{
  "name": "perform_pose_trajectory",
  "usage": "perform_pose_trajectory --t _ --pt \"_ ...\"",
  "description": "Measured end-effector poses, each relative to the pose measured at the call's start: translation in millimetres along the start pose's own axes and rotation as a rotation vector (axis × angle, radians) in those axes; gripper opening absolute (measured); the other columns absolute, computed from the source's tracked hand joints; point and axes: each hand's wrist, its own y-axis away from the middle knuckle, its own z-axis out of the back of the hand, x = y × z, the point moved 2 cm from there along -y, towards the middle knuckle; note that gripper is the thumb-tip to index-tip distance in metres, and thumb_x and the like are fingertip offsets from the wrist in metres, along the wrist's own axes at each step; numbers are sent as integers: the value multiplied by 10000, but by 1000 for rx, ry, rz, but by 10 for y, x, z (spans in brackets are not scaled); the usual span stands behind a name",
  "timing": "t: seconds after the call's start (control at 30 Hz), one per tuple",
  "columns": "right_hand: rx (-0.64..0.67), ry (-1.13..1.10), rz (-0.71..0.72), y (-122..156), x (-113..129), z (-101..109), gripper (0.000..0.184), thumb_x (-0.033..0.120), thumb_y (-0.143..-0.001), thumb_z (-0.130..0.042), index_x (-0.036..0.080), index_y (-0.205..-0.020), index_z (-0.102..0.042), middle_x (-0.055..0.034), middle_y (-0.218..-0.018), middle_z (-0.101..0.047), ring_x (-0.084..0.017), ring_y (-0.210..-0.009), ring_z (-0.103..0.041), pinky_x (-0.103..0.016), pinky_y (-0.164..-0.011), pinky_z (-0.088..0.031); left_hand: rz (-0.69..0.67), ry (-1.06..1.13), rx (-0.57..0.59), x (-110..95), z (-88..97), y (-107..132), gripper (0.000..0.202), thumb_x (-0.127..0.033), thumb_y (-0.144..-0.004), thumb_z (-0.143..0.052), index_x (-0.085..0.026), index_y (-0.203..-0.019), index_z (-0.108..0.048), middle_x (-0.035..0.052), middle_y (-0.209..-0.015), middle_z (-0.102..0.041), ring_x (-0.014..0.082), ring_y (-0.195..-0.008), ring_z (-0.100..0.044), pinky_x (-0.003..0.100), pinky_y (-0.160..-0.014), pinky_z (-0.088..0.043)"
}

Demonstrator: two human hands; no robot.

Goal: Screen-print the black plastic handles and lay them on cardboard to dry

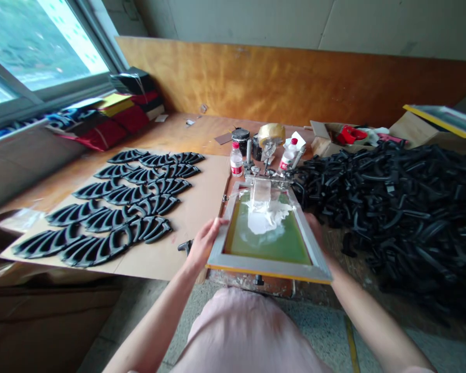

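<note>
My left hand [205,242] and right hand [314,225] are both curled round the silkscreen frame [267,267], since its far edge sits hinged in metal clamps [266,176].

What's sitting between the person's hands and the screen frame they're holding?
Nothing visible does. The left hand rests directly on the left side of the screen-printing frame, and the right hand meets its right side, with no object between either hand and the frame.

Matt metal frame [267,263], glossy green mesh [267,248]
</note>
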Motion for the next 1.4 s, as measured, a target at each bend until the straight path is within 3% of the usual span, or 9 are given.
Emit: perform_pose_trajectory --t 0.13,0.2,0.3,0.53,0.8,0.97,1.1,1.3,1.4 --pt "-109 3 119 -428 293 145 447 379 -885 -533 175 -1282 -558 -143 -1208 -567 -255 -1029 -574 -412 -892 -492 158 -102 37 695 31 49 735 -554 -801 -611 -210 -1424 -426 26 -853 -685 176 -718 -642 250 -614 -493" --pt "-18 93 268 -542 614 41 528 346 -812 -669 174 -1294 -541 -151 -1275 -535 -280 -1134 -529 -417 -952 -459 150 -200 5 885 15 -5 720 -523 -811 -600 -207 -1432 -422 27 -819 -687 183 -700 -641 263 -606 -490" --pt "219 249 315 -523 958 -180 374 270 -780 -720 191 -1132 -619 -103 -1059 -651 -264 -1019 -578 -385 -876 -474 133 -273 -27 1026 11 -84 650 -498 -812 -592 -207 -1384 -491 28 -792 -693 195 -701 -641 280 -621 -494" --pt "408 263 356 -195 1006 -252 68 265 -798 -702 222 -848 -684 -46 -902 -703 -219 -943 -594 -298 -790 -458 120 -331 -8 1151 53 -110 602 -545 -841 -533 -190 -1326 -550 44 -828 -696 189 -738 -638 260 -630 -469" --pt "308 344 345 -110 925 -381 137 121 -820 -550 172 -876 -665 -101 -936 -678 -238 -941 -557 -327 -802 -439 118 -324 2 1201 56 -116 612 -577 -845 -517 -190 -1318 -548 35 -820 -690 172 -718 -625 250 -619 -456" --pt "462 291 572 200 876 -311 269 39 -773 -485 183 -905 -669 -75 -911 -668 -216 -904 -569 -304 -742 -429 112 -317 12 1211 60 -109 601 -587 -849 -512 -209 -1314 -548 34 -833 -698 181 -742 -637 252 -636 -463" --pt "590 227 652 143 874 -136 303 24 -716 -508 217 -876 -679 -30 -878 -677 -190 -852 -594 -281 -697 -425 111 -320 3 1219 65 -108 601 -586 -845 -520 -211 -1313 -553 46 -877 -708 192 -788 -646 262 -671 -475" --pt "376 221 539 125 889 -266 310 32 -760 -504 203 -934 -695 -61 -937 -688 -206 -909 -604 -301 -769 -457 107 -282 5 1199 67 -116 620 -591 -828 -537 -184 -1295 -564 52 -850 -703 187 -731 -638 259 -623 -468" --pt "410 198 585 333 819 -297 365 17 -758 -503 191 -1022 -684 -69 -994 -690 -198 -913 -623 -294 -783 -475 107 -262 14 1177 62 -117 627 -588 -828 -542 -174 -1298 -554 54 -838 -699 189 -731 -639 260 -620 -467"
